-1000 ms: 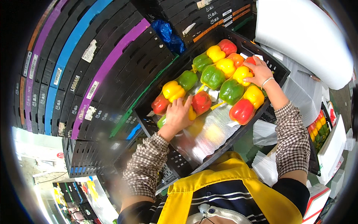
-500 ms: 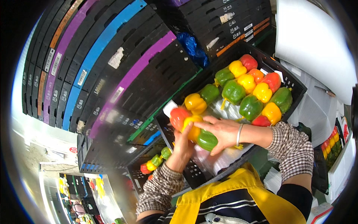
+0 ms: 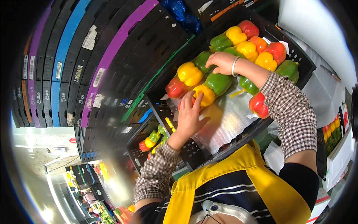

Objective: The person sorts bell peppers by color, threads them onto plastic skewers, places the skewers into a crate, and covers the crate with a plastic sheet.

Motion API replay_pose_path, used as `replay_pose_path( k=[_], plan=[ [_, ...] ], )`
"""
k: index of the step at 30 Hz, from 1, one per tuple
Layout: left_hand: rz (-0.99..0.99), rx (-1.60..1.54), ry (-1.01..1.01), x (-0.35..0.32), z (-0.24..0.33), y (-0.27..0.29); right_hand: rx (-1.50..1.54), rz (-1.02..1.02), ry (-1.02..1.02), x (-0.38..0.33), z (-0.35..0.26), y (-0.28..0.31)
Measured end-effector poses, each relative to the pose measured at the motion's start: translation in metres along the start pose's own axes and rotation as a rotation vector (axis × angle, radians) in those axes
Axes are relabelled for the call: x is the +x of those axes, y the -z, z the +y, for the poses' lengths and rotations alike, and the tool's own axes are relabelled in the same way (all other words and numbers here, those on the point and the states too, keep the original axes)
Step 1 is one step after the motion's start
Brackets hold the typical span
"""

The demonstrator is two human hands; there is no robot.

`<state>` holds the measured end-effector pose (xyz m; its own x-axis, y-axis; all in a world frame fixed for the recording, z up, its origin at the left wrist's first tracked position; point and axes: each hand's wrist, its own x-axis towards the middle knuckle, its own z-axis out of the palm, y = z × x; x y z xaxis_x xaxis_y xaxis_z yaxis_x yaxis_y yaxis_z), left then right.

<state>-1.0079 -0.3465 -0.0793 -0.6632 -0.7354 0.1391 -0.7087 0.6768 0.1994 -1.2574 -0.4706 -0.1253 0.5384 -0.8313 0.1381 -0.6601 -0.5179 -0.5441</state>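
Note:
A row of three bell peppers, red, yellow (image 3: 204,95) and green (image 3: 220,83), lies in a black plastic crate (image 3: 231,147). My left hand (image 3: 189,118), fingers spread and thumb apart, touches the red and yellow end; its fingers cover most of the red pepper. My right hand (image 3: 223,63) is curled over the upper end of the green pepper, which it partly hides. Alongside lies another row with a red pepper (image 3: 176,88), a yellow pepper (image 3: 190,74) and a green pepper. More rows fill the crate's right part, partly behind my right forearm.
Clear wrap (image 3: 223,125) lines the crate floor. Tall stacks of black crates with purple, blue and orange strips (image 3: 112,59) stand to the left and behind. A lower crate with peppers (image 3: 151,141) sits at left. White sheeting (image 3: 311,37) and another pepper crate are at right.
The row of three peppers has gone from between my hands down into the crate, beside the other row. My right hand has moved up and away from my left, whose fingers have spread.

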Motion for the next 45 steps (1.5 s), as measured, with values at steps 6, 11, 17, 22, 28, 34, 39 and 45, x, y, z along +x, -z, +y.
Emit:
replay_pose_path(
  k=[6, 11, 17, 22, 28, 34, 39, 45],
  plan=[
    [-0.171, 0.194, 0.097, 0.031, -0.037, -0.012, -0.028, 0.040, 0.003, -0.011, 0.001, 0.023],
    [0.084, 0.052, -0.067, 0.037, -0.069, 0.000, -0.203, -0.214, 0.047, -0.017, -0.017, 0.024],
    [0.072, 0.203, 0.100, 0.055, -0.107, -0.009, -0.546, -0.387, 0.016, -0.016, -0.042, -0.006],
    [-0.051, 0.213, 0.127, 0.048, -0.114, 0.013, -0.425, -0.267, 0.037, -0.016, -0.036, -0.005],
    [-0.068, 0.309, 0.224, 0.013, -0.129, 0.026, -0.259, -0.032, 0.117, -0.015, -0.032, -0.016],
    [0.093, 0.095, 0.157, 0.018, -0.106, 0.031, -0.252, -0.069, 0.103, -0.012, -0.029, -0.027],
    [0.108, -0.057, 0.230, 0.006, -0.088, 0.033, -0.179, -0.030, 0.117, -0.014, -0.033, -0.033],
    [-0.025, 0.107, 0.138, -0.005, -0.071, 0.026, -0.082, 0.064, 0.166, -0.011, -0.034, -0.051]
  ],
)
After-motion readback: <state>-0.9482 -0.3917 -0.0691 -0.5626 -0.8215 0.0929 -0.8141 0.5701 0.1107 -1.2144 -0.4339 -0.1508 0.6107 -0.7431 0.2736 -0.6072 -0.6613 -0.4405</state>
